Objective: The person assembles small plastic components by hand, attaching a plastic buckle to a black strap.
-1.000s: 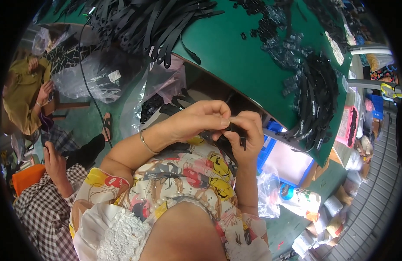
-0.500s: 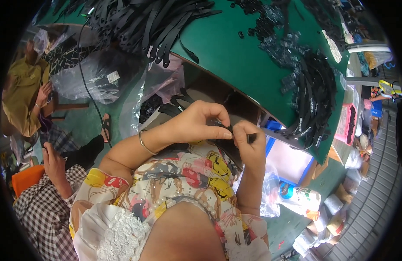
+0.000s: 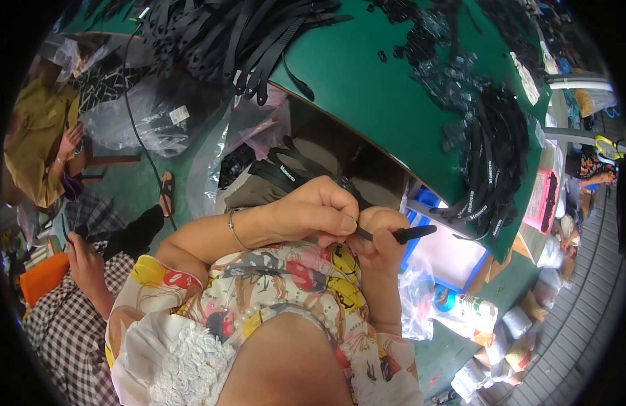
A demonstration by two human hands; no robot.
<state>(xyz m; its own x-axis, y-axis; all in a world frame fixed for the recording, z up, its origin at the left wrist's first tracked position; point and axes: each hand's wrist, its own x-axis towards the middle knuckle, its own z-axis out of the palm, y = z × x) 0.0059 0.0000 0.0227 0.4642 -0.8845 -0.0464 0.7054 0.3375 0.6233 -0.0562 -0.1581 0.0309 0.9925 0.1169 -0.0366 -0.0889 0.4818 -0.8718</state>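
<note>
While left fingers pinch a flat black strap, right fingers grip it near its narrow end.

Bright light, shadow under the green table, glare on the blue-edged tray, curved fisheye edges

1. A narrow black strap is held up, slightly right of the frame's centre.
2. Its free end sticks out toward the right edge, nearly straight, tilted slightly upward to a blunt tip.
3. At the base of that end is a thicker black section, too small to identify.
4. A short stretch shows farther left, slanting down to the right; the remainder is hidden.
</note>
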